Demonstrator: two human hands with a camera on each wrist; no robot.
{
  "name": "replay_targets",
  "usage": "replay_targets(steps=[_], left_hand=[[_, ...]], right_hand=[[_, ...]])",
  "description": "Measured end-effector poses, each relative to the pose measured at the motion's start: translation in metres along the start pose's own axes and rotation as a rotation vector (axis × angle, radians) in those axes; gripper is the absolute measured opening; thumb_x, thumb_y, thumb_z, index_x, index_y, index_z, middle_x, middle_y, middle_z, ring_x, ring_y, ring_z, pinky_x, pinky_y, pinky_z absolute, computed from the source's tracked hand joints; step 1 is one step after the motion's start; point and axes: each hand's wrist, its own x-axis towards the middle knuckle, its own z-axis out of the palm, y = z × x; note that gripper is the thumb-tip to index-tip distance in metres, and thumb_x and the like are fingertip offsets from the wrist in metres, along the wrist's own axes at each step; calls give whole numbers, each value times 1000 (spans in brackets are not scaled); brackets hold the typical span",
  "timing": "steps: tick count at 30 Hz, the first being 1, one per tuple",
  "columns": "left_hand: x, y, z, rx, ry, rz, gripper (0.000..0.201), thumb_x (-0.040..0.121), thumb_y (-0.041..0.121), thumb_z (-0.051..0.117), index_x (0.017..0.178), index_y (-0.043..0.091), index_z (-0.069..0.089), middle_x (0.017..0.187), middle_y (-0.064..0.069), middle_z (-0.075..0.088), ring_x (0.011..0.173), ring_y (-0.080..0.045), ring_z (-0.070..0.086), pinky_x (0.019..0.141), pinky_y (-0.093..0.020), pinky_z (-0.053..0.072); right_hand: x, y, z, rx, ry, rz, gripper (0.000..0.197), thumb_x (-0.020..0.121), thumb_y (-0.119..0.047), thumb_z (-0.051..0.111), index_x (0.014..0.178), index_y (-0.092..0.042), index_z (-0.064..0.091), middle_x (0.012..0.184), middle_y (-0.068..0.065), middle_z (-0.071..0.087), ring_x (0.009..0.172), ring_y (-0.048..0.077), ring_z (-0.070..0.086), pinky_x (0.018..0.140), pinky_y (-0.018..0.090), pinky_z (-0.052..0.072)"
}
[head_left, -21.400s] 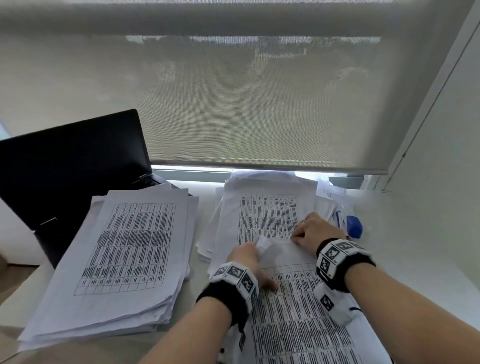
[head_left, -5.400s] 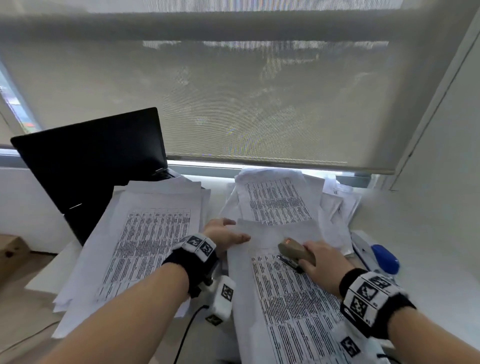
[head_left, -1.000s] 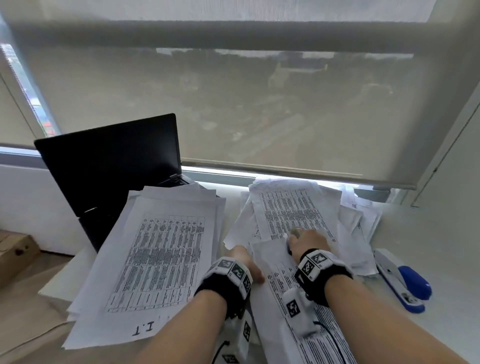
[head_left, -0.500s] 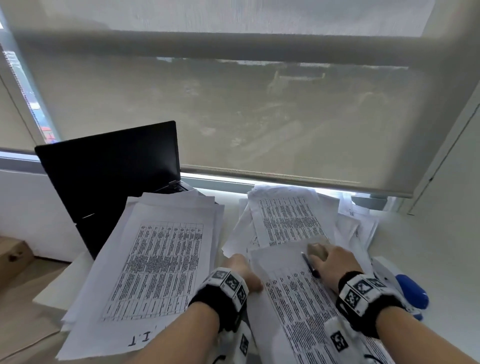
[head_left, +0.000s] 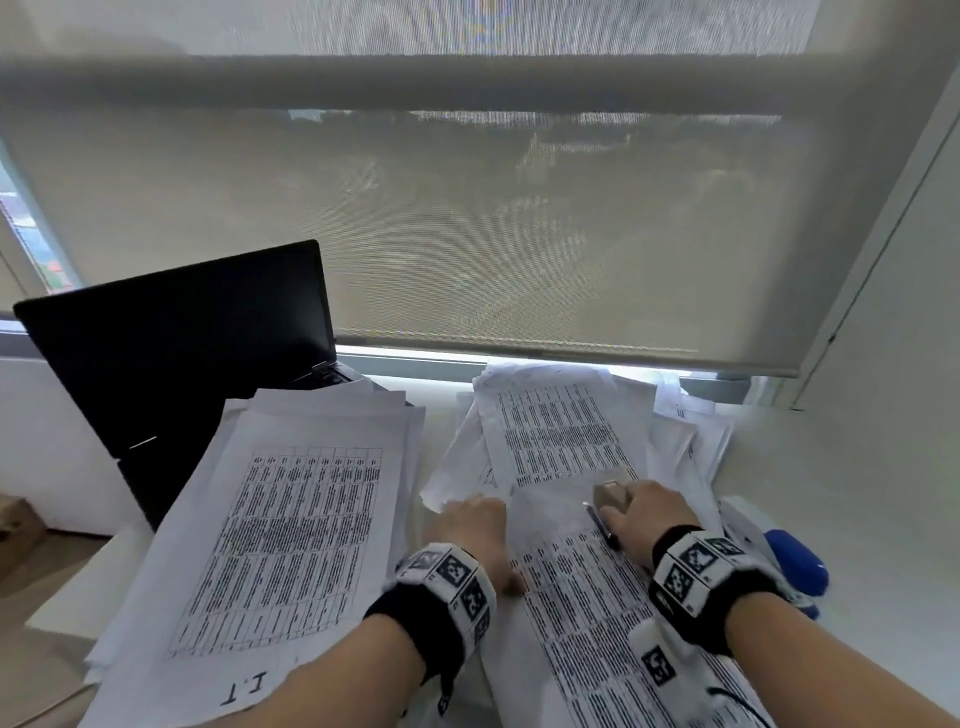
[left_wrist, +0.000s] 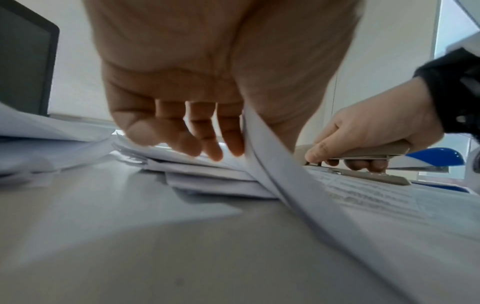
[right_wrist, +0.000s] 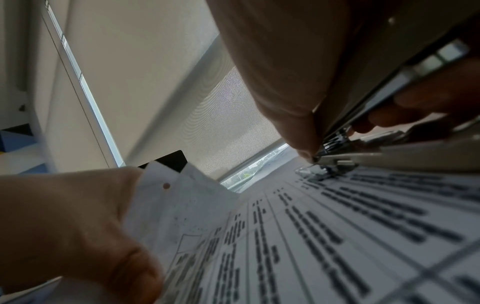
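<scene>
A set of printed table sheets (head_left: 587, 618) lies in front of me on the white desk (head_left: 831, 493). My left hand (head_left: 470, 519) pinches its left edge and lifts it, thumb on top; the raised edge (left_wrist: 270, 164) runs between thumb and fingers (left_wrist: 205, 142). My right hand (head_left: 626, 506) grips a beige stapler (head_left: 609, 492) over the top of the sheets. The stapler (left_wrist: 369, 153) has its mouth open and its base flat on the paper. In the right wrist view the stapler's nose (right_wrist: 322, 150) sits just above the sheets (right_wrist: 337, 236).
A thick paper stack (head_left: 291, 519) lies to the left, partly over an open black laptop (head_left: 182, 338). A loose paper pile (head_left: 561, 431) sits behind the sheets by the window blind. A blue and white stapler (head_left: 795, 564) rests to the right of my right wrist.
My right hand has carried the stapler from the sheets' upper left towards their upper right. My left hand keeps hold of the left edge.
</scene>
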Motion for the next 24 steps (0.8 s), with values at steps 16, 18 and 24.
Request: replay_targets(steps=[16,18,24], left_hand=[[0,10,-3,187,63,-9,41,84,34,72,118,25,50,115,-3,61,119,-23,46,105,-47,29],[-2,12,-4,184,69,-18,37,87,31,69,118,25,50,116,-3,61,118,-24,47,106,-48,29],[-5,14,-5,152,41,-50,42,82,35,74,114,27,49,114,0,62,116,-23,49,102,-48,29]], right_hand=[[25,-25,11,79,1,-3,24,96,-32,45,111,-27,64,115,6,62,105,27,58,78,27,41],[24,-26,9,90,-7,-11,25,96,-31,46,113,-28,64,116,6,63,106,27,58,77,26,38],[16,-21,7,178,23,-25,13,93,-30,50,91,-22,60,95,5,61,84,23,52,76,26,40]])
